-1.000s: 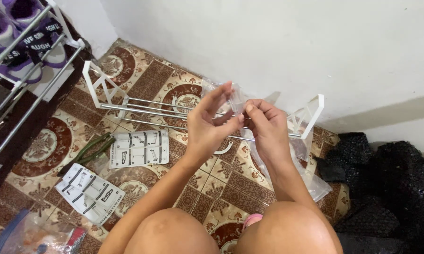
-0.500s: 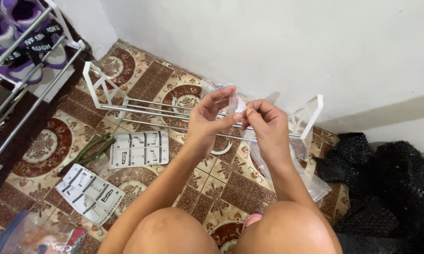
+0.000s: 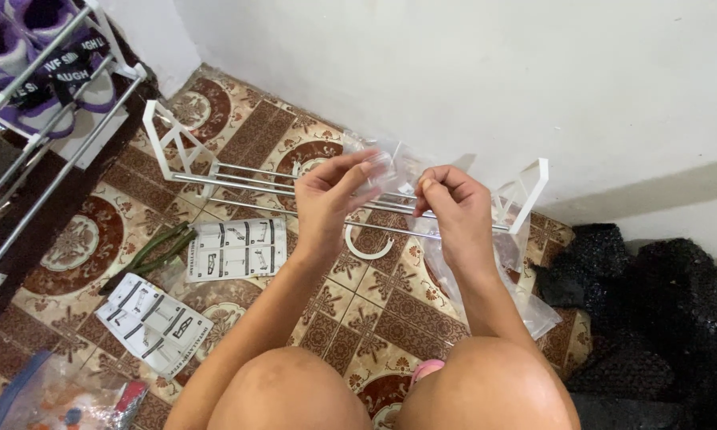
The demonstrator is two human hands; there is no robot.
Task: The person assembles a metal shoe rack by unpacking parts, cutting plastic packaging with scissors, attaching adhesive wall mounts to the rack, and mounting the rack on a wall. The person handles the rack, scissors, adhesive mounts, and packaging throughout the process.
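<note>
Pinching a small clear plastic bag between both hands, the person is crouching over the patterned tile floor. The left hand is gripping the bag's left side with thumb and fingertips pressed together on the film; the right hand is curling into a loose fist with thumb and forefinger nipping the bag's right edge. The bag is hanging in the air between them, above the rack, near the white wall; what is inside it is too small to tell.

Progress, judging by the layout: a white shoe rack frame is lying on its side along the wall edge of the floor, both end panels already joined by metal rods, so one tier is looking assembled. The little bag is looking not yet opened (probably fittings, cannot confirm). A white curved plastic piece is lying loose just beside the rods. Two instruction sheets are lying toward the left of the floor, green-handled pliers beside them, larger clear packaging at the right.
</note>
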